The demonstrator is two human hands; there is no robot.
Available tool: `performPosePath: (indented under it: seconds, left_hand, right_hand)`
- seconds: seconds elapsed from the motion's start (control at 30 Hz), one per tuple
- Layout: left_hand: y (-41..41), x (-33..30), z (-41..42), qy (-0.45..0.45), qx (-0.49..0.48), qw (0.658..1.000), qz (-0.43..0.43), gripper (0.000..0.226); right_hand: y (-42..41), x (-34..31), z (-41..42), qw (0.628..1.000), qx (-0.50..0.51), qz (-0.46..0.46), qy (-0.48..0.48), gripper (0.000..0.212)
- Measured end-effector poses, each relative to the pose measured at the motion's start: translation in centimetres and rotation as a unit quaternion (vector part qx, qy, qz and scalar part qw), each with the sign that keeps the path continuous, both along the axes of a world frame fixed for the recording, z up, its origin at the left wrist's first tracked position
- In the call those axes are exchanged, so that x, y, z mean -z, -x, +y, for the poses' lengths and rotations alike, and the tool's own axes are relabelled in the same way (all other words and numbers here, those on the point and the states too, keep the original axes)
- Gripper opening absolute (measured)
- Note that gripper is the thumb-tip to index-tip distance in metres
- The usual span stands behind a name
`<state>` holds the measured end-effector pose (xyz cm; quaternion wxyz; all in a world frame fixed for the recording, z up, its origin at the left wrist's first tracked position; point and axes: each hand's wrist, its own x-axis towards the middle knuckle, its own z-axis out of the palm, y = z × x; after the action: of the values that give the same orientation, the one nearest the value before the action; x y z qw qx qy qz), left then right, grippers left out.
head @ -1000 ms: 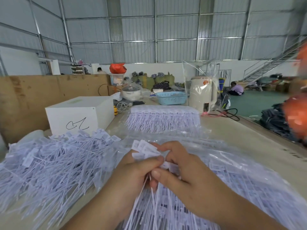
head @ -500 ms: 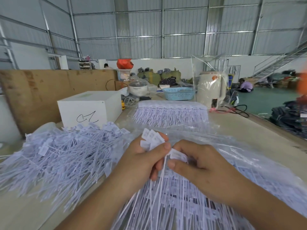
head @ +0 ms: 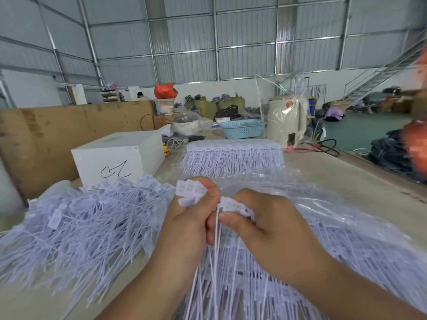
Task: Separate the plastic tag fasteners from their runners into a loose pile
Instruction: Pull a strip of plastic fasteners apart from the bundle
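Both forearms reach in from the lower edge and meet at the centre of the table (head: pixel 335 181). The left hand (head: pixel 187 218) has its fingers curled and its thumb pressed down on a small bunch of separated white fasteners (head: pixel 190 192), whose flat heads fan out above its fingers. The right hand (head: pixel 261 220), knuckles up, pinches the head end of a fastener strip (head: pixel 233 205) between thumb and curled fingers, touching the left hand; thin white tails hang down between the 2 hands.

The loose pile of fasteners (head: pixel 80 225) lies to the left of the left hand. Beneath and right of the hands, more fasteners in clear plastic bags (head: pixel 360 236) spread over the table, and another bagged fastener sheet (head: pixel 233 158) lies farther back.

A white box (head: pixel 117 155) behind the pile bears a handwritten black scrawl that I cannot read. Print on the fastener heads is too blurred to make out. A blue basket (head: pixel 242 129) and a cream kettle in plastic wrap (head: pixel 286 118) stand at the far end.
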<state>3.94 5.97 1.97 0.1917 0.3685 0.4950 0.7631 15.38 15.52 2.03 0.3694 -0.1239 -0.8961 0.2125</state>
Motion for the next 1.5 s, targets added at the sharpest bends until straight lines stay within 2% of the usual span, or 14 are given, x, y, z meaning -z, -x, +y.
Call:
performPosePath:
  seconds: [0.17, 0.3, 0.43, 0.53, 0.63, 0.77, 0.9, 1.03, 1.1, 1.2, 1.23, 1.33, 1.4, 1.5]
  left_hand:
    - [-0.2, 0.0, 0.0, -0.036, -0.014, 0.998, -0.043, 0.008]
    - [-0.7, 0.2, 0.2, -0.082, -0.053, 0.994, -0.052, 0.013]
    - [0.6, 0.2, 0.1, -0.027, -0.114, 0.992, -0.046, 0.022]
    - [1.5, 0.2, 0.0, 0.010, -0.095, 0.994, -0.049, 0.025]
    - [0.5, 0.3, 0.2, 0.020, -0.035, 0.999, -0.026, 0.024]
    - [-1.2, 0.7, 0.5, 0.020, 0.026, 0.999, 0.015, 0.025]
    - [-1.1, 0.9, 0.5, 0.027, 0.041, 0.999, 0.015, 0.017]
    - [-0.7, 1.0, 0.3, 0.060, 0.073, 0.996, 0.006, 0.028]
    - [-0.5, 1.0, 0.2, 0.085, 0.085, 0.992, 0.024, 0.034]
    - [0.0, 1.1, 0.2, 0.104, 0.084, 0.991, 0.027, 0.060]
    - [0.0, 1.1, 0.2, 0.102, 0.081, 0.991, 0.038, 0.053]
    - [-0.2, 0.8, 0.3, 0.086, 0.081, 0.990, 0.075, 0.014]
    - [-0.2, 0.8, 0.5, 0.088, 0.079, 0.991, 0.067, 0.010]
    - [-0.2, 0.4, 0.4, 0.069, 0.061, 0.995, 0.038, 0.021]
  right_hand:
    - [0.7, 0.3, -1.2, 0.998, 0.027, 0.059, -0.023, 0.039]
    - [1.2, 0.7, -1.7, 0.993, 0.035, 0.111, -0.034, 0.025]
    - [1.0, 0.5, -0.4, 0.986, 0.066, 0.154, -0.009, 0.039]
    - [0.3, 0.4, 0.7, 0.993, -0.009, 0.111, 0.046, 0.034]
    - [-0.4, 0.6, 0.9, 0.994, -0.079, 0.052, 0.047, 0.013]
    - [-0.4, 0.8, 1.0, 0.994, -0.093, 0.036, 0.055, 0.027]
    - [-0.4, 0.9, 0.8, 0.995, -0.089, 0.009, 0.052, 0.038]
    - [-0.6, 0.8, 0.8, 0.991, -0.112, -0.045, 0.060, 0.038]
    - [-0.6, 0.5, 0.7, 0.993, -0.099, -0.066, 0.025, 0.047]
    - [-0.6, 0.2, 0.5, 0.992, -0.059, -0.101, -0.050, 0.063]
    - [-0.6, 0.1, 0.5, 0.991, -0.050, -0.105, -0.071, 0.064]
    - [-0.6, 0.2, 0.5, 0.989, -0.038, -0.115, -0.090, 0.068]
    - [-0.6, 0.3, 0.7, 0.990, -0.037, -0.114, -0.071, 0.069]
    - [-0.8, 0.1, 1.5, 0.993, -0.060, -0.096, -0.016, 0.057]
